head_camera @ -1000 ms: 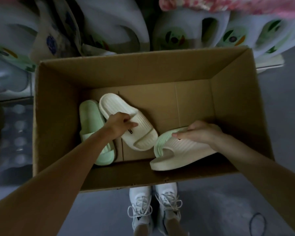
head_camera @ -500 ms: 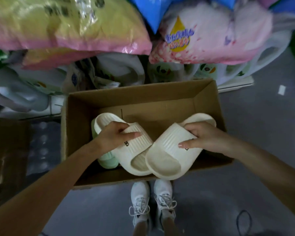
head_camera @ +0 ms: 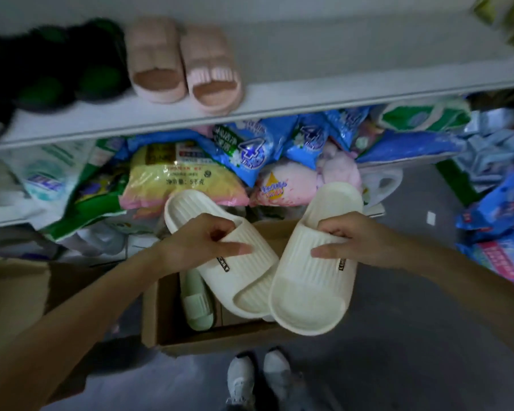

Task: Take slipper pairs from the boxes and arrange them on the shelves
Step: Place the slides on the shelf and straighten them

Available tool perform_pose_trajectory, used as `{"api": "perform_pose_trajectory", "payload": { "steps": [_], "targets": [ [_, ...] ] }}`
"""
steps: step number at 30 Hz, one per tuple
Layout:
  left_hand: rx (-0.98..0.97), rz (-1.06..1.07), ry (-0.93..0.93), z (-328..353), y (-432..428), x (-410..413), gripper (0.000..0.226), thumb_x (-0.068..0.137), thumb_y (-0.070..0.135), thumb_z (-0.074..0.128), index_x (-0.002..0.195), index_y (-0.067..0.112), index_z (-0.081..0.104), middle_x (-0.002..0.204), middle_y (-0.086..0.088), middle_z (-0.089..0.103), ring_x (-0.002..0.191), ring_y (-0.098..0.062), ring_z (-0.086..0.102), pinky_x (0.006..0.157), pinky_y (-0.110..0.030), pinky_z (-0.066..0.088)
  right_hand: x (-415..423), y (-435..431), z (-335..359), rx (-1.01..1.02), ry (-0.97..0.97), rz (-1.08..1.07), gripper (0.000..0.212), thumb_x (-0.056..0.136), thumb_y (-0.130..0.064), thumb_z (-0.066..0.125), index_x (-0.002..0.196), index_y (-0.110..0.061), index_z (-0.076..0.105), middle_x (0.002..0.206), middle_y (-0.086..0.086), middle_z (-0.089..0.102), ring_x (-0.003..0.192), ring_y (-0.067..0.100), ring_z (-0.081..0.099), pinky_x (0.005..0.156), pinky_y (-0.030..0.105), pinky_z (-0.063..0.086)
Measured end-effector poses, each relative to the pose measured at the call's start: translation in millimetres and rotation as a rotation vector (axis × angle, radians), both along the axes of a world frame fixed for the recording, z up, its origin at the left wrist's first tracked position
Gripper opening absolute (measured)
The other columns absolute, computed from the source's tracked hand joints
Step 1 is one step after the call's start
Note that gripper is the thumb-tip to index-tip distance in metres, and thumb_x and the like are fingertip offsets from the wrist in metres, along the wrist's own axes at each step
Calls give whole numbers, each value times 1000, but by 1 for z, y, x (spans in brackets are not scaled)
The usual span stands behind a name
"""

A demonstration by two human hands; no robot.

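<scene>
The left hand (head_camera: 202, 244) and right hand (head_camera: 356, 241) are apart, each clamped on the strap of a cream slipper, thumb lying across the ribbed top and fingers curled under the strap's edge. The left slipper (head_camera: 187, 209) and right slipper (head_camera: 309, 295) are held in the air above the box (head_camera: 220, 336) and below the shelf (head_camera: 309, 93), heels pointing away and toes toward the person. Their toes meet, the right one lying over the left. Between the slippers and the shelf stands a heap of bags on the lower level: a yellow bag (head_camera: 172, 179), blue bags (head_camera: 250, 149) and a pink bag (head_camera: 282, 185) crowd up to the heels of both slippers. On the shelf a pink pair (head_camera: 184, 66) sits side by side near its front edge, with a dark pair (head_camera: 57, 63) just to the left, blurred and hard to make out. To the right of the pink pair the shelf board runs to the frame's edge. A green slipper (head_camera: 198, 301) lies in the box, its upper end covered by the left slipper and wrist. Most of the box floor is hidden behind the two held slippers. A second box (head_camera: 12, 292) at left is cut off by the frame and partly covered by the left forearm. More blue packs (head_camera: 493, 215) lie at right, blurred. White shoes (head_camera: 258, 378) stand on the grey floor (head_camera: 413, 351) in front of the box.
</scene>
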State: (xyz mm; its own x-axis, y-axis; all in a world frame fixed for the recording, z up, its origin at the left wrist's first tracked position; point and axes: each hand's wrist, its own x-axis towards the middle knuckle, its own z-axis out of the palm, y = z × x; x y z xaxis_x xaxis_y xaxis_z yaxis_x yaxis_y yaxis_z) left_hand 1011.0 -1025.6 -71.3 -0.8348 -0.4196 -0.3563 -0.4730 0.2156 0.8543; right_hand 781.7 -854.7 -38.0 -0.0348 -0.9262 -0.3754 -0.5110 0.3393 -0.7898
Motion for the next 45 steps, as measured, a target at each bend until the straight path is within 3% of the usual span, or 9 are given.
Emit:
{"api": "perform_pose_trajectory", "payload": {
  "steps": [5,10,15,21,26,33,37,42,45],
  "targets": [
    [-48,-117,55,68,13,-31,70,74,56,72,71,-10,48,62,-16,40,61,-16,44,58,-24,39,-33,14,60,-30,0,-10,81,58,-75,66,70,4,52,63,-1,40,59,10,40,54,23,31],
    [-134,-189,59,109,15,-73,62,76,61,68,72,1,55,61,-7,49,57,-19,48,60,-28,45,-85,12,105,-2,41,55,34,78,-33,73,87,-1,66,79,14,63,72,16,57,65,28,43],
    [-187,-228,35,138,13,-128,72,67,69,59,96,4,69,105,-2,72,96,-16,68,88,-40,53,-153,-1,132,-33,46,133,20,84,-11,69,96,4,66,96,17,66,86,11,64,72,21,50],
    [-387,-87,-1,140,-14,-204,42,86,42,65,70,5,55,69,-8,56,61,-10,53,59,-20,44,-220,-43,123,-113,94,192,14,87,-14,67,100,-11,67,95,-4,68,91,1,62,77,19,51],
    [-471,74,-77,117,-64,-236,82,58,76,55,78,-3,56,74,-18,58,63,-20,54,58,-24,42,-250,-93,82,-142,141,263,9,89,-17,65,96,-13,62,92,-4,64,89,9,60,82,39,50],
    [-532,219,-129,92,-118,-239,60,51,75,51,62,16,44,64,2,45,62,-12,44,57,-20,31,-259,-169,55,-219,118,311,8,88,-21,66,92,-26,61,90,-1,66,88,13,63,77,25,46],
    [-441,257,-68,85,-148,-241,67,59,61,65,74,-3,48,70,-4,45,66,-14,41,54,-19,29,-256,-209,50,-212,52,345,13,80,-29,63,92,-25,60,82,-10,61,76,-3,56,71,18,44],
    [-524,403,9,74,-162,-242,46,64,48,68,98,17,63,96,-6,59,88,-17,55,71,-19,42,-253,-247,52,-275,133,359,32,83,-8,70,114,-15,61,103,0,56,99,5,52,83,6,35],
    [-648,352,-32,70,-148,-232,73,68,42,83,131,22,52,123,-1,47,106,-7,44,86,-10,31,-252,-244,48,-439,258,278,44,79,-40,68,120,-34,51,117,-5,49,113,10,43,95,16,31]
  ]
}}
